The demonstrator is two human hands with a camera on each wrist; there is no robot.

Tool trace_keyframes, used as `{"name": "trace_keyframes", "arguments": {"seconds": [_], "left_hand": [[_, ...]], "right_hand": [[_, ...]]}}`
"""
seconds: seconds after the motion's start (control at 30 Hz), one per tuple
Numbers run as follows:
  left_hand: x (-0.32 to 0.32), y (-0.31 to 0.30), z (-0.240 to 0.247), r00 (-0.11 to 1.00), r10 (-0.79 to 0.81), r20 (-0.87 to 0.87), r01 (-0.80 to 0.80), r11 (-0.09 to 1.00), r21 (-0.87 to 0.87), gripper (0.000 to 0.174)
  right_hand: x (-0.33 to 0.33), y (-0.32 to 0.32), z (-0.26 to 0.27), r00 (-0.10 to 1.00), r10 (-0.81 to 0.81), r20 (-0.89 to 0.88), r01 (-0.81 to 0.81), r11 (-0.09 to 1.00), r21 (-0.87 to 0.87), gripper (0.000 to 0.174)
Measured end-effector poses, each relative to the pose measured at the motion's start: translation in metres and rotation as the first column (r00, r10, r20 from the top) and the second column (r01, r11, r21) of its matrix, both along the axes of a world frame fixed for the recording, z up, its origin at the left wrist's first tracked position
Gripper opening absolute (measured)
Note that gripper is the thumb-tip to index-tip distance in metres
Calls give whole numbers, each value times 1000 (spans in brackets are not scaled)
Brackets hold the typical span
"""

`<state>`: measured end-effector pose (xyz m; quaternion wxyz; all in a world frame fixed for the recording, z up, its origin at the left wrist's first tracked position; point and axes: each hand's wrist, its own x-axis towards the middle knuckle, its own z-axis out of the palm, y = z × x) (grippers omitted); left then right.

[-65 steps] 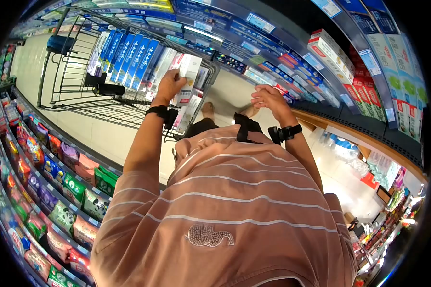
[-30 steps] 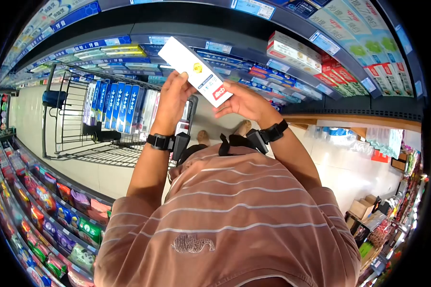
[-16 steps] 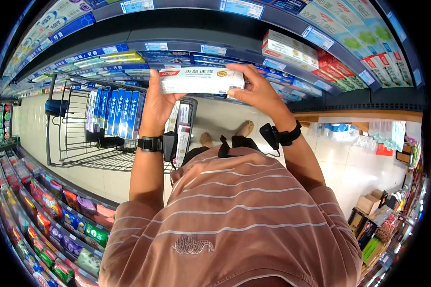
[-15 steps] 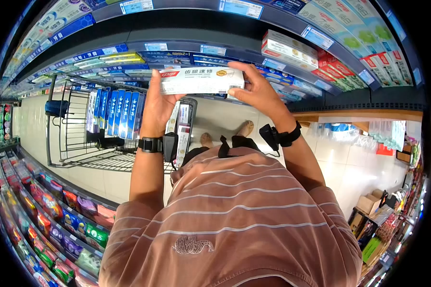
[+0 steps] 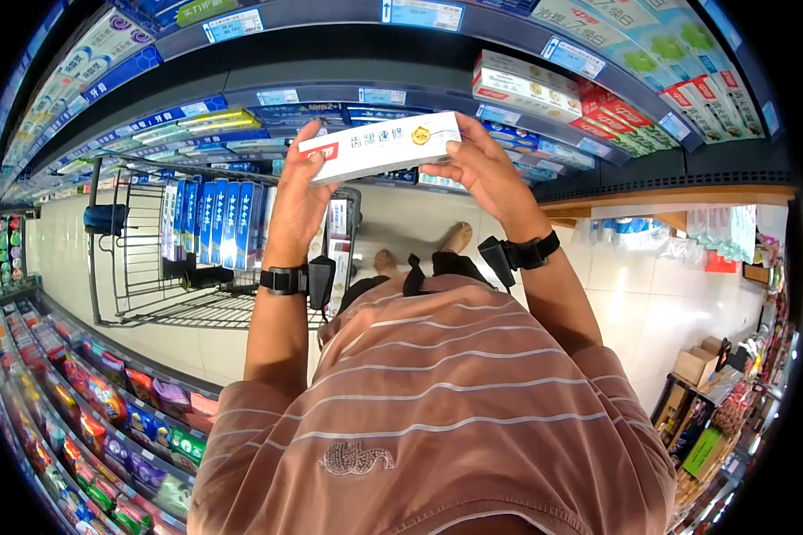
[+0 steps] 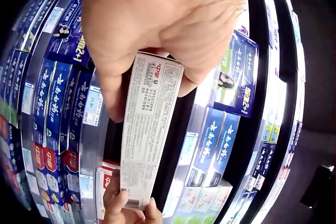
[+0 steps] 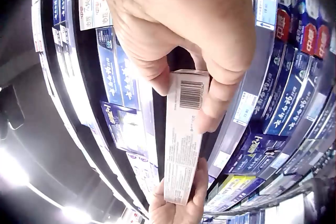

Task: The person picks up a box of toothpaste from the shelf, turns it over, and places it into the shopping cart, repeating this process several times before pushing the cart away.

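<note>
A long white toothpaste box [image 5: 379, 147] with a red logo and a gold emblem is held level in front of the shelf. My left hand [image 5: 301, 192] grips its left end, thumb on the front face. At the other end my right hand [image 5: 486, 174] pinches it between thumb and fingers. The left wrist view shows the box's printed underside [image 6: 149, 113], with the left hand [image 6: 163, 19] around the near end. In the right wrist view a barcode [image 7: 192, 94] sits close to the right hand's [image 7: 184, 24] fingertips.
A wire shopping cart [image 5: 187, 309] with several blue boxes [image 5: 216, 218] upright in it stands at the left. Ahead runs a toothpaste shelf with price tags [image 5: 422, 13] and a stack of white-red boxes [image 5: 526, 86]. Snack-like bags [image 5: 143, 428] line the shelves behind left.
The toothpaste box came up from the cart in the left hand, and the right hand took its other end. It has since been turned and tilted, its front face now more upward.
</note>
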<state>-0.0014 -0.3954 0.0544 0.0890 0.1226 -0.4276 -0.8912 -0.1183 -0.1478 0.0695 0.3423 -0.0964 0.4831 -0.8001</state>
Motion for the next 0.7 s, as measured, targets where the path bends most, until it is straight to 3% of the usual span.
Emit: {"name": "trace_keyframes", "arguments": {"seconds": [0.33,0.7], "left_hand": [[-9,8,10,996,-60,64,68,988,-139,58],[-36,25,3,967,-174,184,211,956,-204,39]], "right_hand": [[-5,18,-3,1000,13,26,-11,995,-101,50],[-13,67,-13,982,-180,49,182,982,-41,48]]}}
